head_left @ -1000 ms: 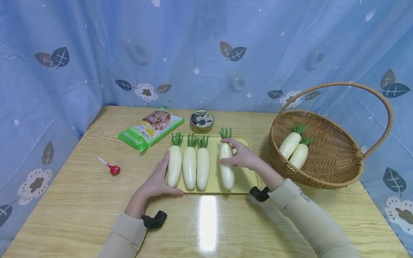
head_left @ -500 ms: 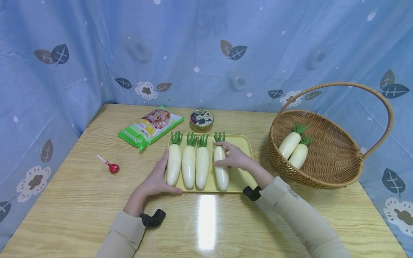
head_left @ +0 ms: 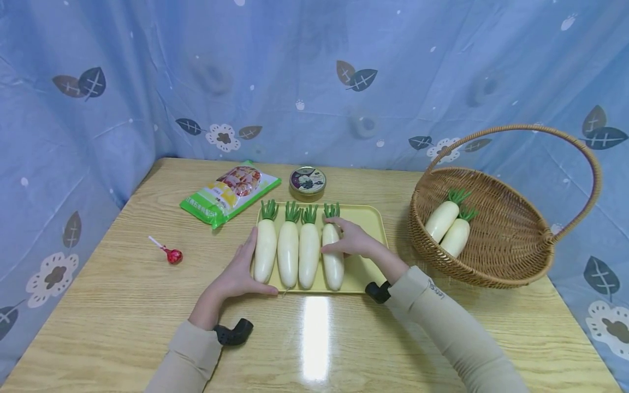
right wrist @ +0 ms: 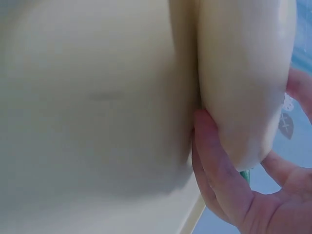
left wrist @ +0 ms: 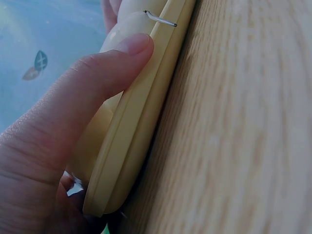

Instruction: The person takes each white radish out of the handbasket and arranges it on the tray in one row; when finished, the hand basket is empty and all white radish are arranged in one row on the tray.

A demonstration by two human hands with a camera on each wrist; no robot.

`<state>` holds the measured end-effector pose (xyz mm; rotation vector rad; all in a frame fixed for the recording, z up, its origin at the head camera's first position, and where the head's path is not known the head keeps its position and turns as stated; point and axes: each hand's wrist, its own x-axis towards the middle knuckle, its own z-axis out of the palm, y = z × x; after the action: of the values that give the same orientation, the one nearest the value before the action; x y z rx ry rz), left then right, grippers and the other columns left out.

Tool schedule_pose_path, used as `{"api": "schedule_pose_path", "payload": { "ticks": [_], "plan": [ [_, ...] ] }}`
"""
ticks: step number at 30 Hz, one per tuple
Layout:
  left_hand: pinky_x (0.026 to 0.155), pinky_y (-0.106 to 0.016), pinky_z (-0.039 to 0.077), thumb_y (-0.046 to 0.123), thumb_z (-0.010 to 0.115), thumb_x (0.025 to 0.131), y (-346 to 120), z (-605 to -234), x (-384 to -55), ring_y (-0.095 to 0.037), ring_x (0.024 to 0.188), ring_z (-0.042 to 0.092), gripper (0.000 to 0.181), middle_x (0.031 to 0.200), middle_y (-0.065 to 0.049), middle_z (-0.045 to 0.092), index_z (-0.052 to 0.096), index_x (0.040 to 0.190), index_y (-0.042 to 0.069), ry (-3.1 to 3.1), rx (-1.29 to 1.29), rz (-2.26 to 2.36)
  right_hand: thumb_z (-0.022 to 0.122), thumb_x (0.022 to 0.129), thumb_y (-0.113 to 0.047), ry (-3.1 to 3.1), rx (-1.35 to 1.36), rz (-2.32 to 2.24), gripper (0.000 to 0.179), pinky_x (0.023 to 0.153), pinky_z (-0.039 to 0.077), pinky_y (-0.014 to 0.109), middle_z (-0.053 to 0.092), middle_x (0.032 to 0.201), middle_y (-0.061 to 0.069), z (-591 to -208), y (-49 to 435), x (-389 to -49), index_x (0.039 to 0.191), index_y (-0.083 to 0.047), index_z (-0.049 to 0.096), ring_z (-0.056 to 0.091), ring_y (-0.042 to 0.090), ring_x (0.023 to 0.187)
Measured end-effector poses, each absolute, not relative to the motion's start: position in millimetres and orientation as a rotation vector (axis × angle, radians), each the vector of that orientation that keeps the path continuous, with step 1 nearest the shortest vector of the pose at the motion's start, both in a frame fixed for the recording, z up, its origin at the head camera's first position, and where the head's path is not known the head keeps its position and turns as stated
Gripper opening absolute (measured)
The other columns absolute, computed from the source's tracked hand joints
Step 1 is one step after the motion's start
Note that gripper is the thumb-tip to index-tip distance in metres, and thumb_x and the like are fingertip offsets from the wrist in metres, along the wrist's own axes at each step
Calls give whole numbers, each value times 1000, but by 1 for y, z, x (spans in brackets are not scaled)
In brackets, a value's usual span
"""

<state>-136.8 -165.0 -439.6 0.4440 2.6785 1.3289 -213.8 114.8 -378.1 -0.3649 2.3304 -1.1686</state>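
Four-sided and yellow, the tray (head_left: 366,273) holds several white radishes with green tops, lying side by side. My left hand (head_left: 239,273) lies along the left side of the leftmost radish (head_left: 266,251), fingers extended. Its thumb (left wrist: 129,46) rests over the tray's near rim in the left wrist view. My right hand (head_left: 356,239) holds the rightmost radish (head_left: 334,270) near its leafy end, fingers and thumb on opposite sides. In the right wrist view the fingertips curl against this radish (right wrist: 246,73), low over the tray. A narrow gap separates it from the third radish (head_left: 308,256).
A wicker basket (head_left: 496,240) with a tall handle stands at the right, holding two white radishes (head_left: 449,229). Behind the tray are a round tin (head_left: 307,183) and a green-and-white food packet (head_left: 231,194). A red lollipop (head_left: 174,256) lies at the left. Blue curtains (head_left: 304,82) surround the table.
My right hand has moved left with the rightmost radish, narrowing the gap to the other radishes. The left hand has stayed at the tray's left corner.
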Motion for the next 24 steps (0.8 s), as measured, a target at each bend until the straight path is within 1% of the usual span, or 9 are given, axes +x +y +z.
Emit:
{"api": "schedule_pose_path", "payload": {
  "ticks": [8, 17, 22, 24],
  "plan": [
    [110, -48, -4, 44, 87, 50, -164, -439, -137, -30, 138, -1, 143, 151, -17, -4, -12, 145, 4, 2670, 453, 1347, 74, 76, -15, 2309, -379, -1154, 78, 59, 55, 36, 31, 135, 30, -377, 115, -215, 141, -8, 31, 58, 25, 82],
    [110, -48, -4, 44, 88, 50, -165, -440, -137, -31, 138, -1, 143, 151, -18, -4, -12, 145, 5, 2673, 458, 1347, 71, 78, -15, 2295, -427, -1123, 78, 58, 55, 36, 33, 134, 28, -374, 115, -215, 143, -8, 29, 58, 28, 89],
    [109, -49, -4, 44, 88, 50, -165, -441, -137, -31, 138, 0, 143, 151, -18, -3, -12, 145, 4, 2674, 458, 1353, 73, 77, -15, 2322, -428, -1117, 78, 59, 55, 35, 34, 130, 32, -374, 116, -214, 142, -8, 30, 54, 35, 97],
    [109, -49, -4, 44, 88, 50, -165, -441, -137, -31, 138, 0, 143, 151, -18, -3, -12, 145, 4, 2672, 457, 1354, 74, 76, -15, 2341, -427, -1111, 79, 61, 55, 34, 36, 128, 32, -374, 117, -215, 142, -8, 31, 53, 35, 98]
  ]
}}
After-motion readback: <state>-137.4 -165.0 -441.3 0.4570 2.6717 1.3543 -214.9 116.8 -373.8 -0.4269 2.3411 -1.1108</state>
